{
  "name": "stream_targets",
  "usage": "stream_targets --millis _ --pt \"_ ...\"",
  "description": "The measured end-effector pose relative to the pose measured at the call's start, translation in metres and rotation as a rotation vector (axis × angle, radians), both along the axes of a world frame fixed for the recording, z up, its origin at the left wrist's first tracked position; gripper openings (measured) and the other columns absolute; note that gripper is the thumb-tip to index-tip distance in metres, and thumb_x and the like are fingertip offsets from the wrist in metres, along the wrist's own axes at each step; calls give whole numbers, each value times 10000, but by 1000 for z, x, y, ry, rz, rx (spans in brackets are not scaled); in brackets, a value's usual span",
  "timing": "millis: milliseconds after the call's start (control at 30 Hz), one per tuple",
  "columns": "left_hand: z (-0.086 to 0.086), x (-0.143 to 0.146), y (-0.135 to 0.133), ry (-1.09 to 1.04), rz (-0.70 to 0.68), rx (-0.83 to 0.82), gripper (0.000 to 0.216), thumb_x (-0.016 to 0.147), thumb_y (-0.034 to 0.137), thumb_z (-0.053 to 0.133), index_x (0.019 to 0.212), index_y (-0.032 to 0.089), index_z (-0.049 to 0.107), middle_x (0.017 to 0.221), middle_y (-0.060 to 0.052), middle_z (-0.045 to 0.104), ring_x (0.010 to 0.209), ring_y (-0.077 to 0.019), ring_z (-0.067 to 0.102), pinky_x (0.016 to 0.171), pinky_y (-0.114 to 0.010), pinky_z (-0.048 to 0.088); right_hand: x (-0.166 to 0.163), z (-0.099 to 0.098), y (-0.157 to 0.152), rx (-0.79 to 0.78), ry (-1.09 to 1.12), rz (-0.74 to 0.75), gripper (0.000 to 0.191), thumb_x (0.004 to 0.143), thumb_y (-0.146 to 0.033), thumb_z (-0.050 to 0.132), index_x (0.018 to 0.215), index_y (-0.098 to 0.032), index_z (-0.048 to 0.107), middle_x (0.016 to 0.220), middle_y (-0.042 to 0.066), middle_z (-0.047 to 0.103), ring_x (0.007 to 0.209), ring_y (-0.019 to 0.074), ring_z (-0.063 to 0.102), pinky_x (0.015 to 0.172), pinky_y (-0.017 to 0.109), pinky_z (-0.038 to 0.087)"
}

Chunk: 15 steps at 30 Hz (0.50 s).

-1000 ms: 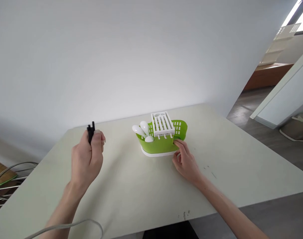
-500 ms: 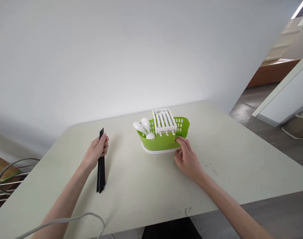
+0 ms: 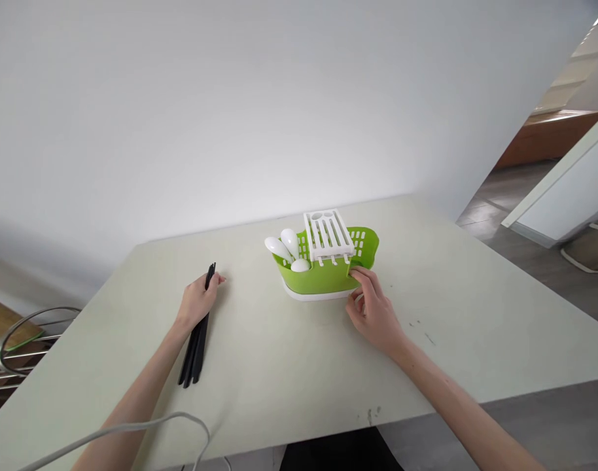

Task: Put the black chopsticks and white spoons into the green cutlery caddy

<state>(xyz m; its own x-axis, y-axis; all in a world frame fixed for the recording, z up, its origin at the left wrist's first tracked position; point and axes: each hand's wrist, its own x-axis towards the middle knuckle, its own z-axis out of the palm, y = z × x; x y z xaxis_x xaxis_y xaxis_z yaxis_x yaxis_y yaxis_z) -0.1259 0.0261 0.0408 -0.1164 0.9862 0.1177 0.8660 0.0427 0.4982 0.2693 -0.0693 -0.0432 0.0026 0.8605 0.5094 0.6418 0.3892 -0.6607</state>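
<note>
A green slotted cutlery basket (image 3: 323, 278) with a white base stands mid-table. It holds white spoons (image 3: 285, 247) at its left end and carries a white slatted divider (image 3: 328, 234) on top. My right hand (image 3: 375, 313) touches the basket's near right side, fingers curled against its wall. My left hand (image 3: 199, 299) lies over a bundle of black chopsticks (image 3: 195, 350) that rests flat on the table, fingers still around the upper part of the bundle.
The pale table (image 3: 289, 366) runs to a white wall behind. A grey cable (image 3: 132, 428) loops over the near edge. A metal chair frame (image 3: 14, 340) stands at the left. A doorway and dark floor lie to the right.
My left hand has brought the black chopsticks down from the air and laid them flat on the table. My right hand has stayed at the basket.
</note>
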Motion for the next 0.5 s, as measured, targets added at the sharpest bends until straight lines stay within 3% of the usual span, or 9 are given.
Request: stream_targets --millis 100,267,367,500 --pt "-2 -3 1 27 5 -16 468 940 529 408 982 214 752 1209 -72 786 842 -238 698 830 -313 500 0 1 0 -8 1 3 488 976 -177 460 1450 -276 400 1500 169 495 723 156 651 593 330 554" --pt "-7 -13 1 116 44 -29 573 947 548 368 1146 184 763 962 -88 807 644 -226 654 697 -312 491 0 1 -1 -19 18 5 500 968 -172 465 1453 -278 407 1505 172 490 742 160 668 582 321 559" --pt "-12 -21 2 154 12 -24 578 955 544 362 1192 176 740 1026 -106 803 784 -257 717 777 -320 521 0 2 -2 -23 19 10 500 970 -170 469 1452 -285 401 1513 164 481 746 154 671 587 317 561" --pt "-26 -30 6 202 -19 18 557 988 485 346 1332 180 660 1338 -135 722 1205 -313 686 1013 -386 517 0 2 -2 -24 17 4 497 968 -166 470 1445 -288 403 1514 159 482 746 156 668 606 329 564"
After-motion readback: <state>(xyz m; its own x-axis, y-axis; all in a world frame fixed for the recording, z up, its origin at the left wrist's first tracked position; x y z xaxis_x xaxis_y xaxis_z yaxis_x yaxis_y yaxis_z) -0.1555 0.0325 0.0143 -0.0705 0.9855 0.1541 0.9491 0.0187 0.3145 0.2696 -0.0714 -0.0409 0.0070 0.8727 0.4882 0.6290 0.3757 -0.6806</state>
